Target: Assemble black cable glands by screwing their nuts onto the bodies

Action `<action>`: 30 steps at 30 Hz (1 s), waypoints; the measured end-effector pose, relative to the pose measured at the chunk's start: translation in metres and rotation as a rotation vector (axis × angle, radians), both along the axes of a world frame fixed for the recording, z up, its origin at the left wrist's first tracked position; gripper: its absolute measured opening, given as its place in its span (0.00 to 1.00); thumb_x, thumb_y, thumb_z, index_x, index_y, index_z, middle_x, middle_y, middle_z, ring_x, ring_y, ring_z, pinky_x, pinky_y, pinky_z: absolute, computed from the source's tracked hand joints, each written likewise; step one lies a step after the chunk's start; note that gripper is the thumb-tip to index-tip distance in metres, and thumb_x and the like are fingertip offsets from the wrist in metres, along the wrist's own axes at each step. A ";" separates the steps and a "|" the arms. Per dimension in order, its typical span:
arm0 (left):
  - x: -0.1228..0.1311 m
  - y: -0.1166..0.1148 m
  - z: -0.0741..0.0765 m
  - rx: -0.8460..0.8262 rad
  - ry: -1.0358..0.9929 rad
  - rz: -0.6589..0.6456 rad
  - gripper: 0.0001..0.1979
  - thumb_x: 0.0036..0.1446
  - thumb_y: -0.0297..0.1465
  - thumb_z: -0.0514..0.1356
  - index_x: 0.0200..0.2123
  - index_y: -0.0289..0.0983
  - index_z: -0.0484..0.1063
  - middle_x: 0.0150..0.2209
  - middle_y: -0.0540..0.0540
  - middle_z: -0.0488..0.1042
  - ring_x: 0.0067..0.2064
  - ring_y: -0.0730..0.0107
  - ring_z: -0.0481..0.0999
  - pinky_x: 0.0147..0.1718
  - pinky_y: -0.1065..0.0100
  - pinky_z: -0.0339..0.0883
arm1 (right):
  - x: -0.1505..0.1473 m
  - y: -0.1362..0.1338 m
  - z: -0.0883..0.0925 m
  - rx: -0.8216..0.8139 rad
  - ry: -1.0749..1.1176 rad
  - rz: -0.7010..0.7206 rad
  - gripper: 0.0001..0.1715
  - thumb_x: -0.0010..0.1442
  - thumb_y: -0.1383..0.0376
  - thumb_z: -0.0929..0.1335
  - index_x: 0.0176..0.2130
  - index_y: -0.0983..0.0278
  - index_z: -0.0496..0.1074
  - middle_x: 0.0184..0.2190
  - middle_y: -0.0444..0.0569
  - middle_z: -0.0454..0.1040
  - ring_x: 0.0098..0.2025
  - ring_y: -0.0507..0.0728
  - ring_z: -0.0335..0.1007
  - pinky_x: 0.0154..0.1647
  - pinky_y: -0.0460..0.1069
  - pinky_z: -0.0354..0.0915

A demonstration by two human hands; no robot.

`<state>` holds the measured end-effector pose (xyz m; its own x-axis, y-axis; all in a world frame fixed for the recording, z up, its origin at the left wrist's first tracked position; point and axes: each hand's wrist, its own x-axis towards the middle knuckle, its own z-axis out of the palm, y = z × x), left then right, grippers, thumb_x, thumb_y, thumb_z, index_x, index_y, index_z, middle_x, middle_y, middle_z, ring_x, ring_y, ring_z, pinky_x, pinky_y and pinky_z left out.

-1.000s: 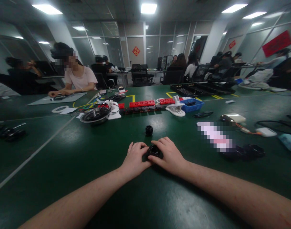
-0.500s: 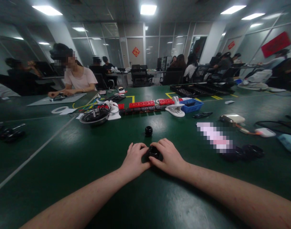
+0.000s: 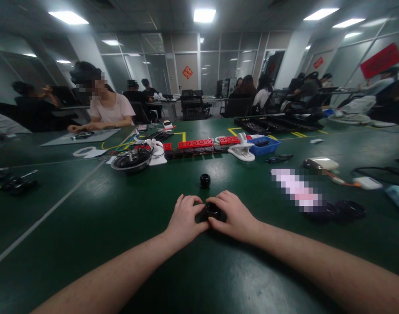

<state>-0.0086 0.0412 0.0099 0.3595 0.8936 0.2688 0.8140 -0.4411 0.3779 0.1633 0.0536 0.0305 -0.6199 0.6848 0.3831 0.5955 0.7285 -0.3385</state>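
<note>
Evidently, your left hand (image 3: 185,218) and right hand (image 3: 235,214) both grasp the hollow black part (image 3: 213,211), between them at the green table (image 3: 121,253); it looks light, stiff and glossy, perhaps slippery, so its outer sides should offer your surest hold.

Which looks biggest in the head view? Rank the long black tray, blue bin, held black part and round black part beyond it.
1. Long black tray
2. Blue bin
Below these, unranked: held black part and round black part beyond it; the first is nearer and partly hidden by the right hand.
</note>
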 end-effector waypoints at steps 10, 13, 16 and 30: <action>-0.001 0.002 0.000 -0.023 -0.024 -0.011 0.12 0.44 0.36 0.60 0.34 0.40 0.71 0.39 0.49 0.66 0.44 0.62 0.63 0.48 0.55 0.56 | 0.003 0.003 -0.001 -0.038 0.023 0.074 0.21 0.49 0.66 0.65 0.44 0.66 0.65 0.35 0.51 0.67 0.39 0.57 0.60 0.41 0.53 0.59; -0.001 0.002 -0.001 -0.016 -0.031 -0.012 0.11 0.44 0.36 0.61 0.34 0.40 0.71 0.39 0.49 0.66 0.43 0.62 0.63 0.47 0.57 0.57 | 0.003 0.002 -0.002 -0.039 0.032 0.077 0.21 0.49 0.67 0.65 0.45 0.66 0.64 0.36 0.51 0.67 0.40 0.58 0.59 0.43 0.54 0.58; -0.001 0.001 -0.001 -0.021 -0.030 -0.010 0.11 0.45 0.36 0.60 0.33 0.39 0.71 0.39 0.48 0.66 0.43 0.62 0.63 0.46 0.57 0.58 | 0.002 0.002 -0.001 -0.043 0.031 0.086 0.21 0.49 0.68 0.64 0.45 0.66 0.64 0.38 0.51 0.67 0.42 0.58 0.58 0.46 0.55 0.56; -0.001 0.003 -0.005 -0.067 -0.025 0.009 0.11 0.45 0.36 0.61 0.35 0.43 0.71 0.39 0.51 0.66 0.46 0.64 0.64 0.54 0.49 0.43 | 0.001 -0.003 -0.002 0.032 -0.066 0.142 0.22 0.51 0.64 0.64 0.47 0.59 0.63 0.50 0.52 0.58 0.57 0.62 0.45 0.57 0.64 0.35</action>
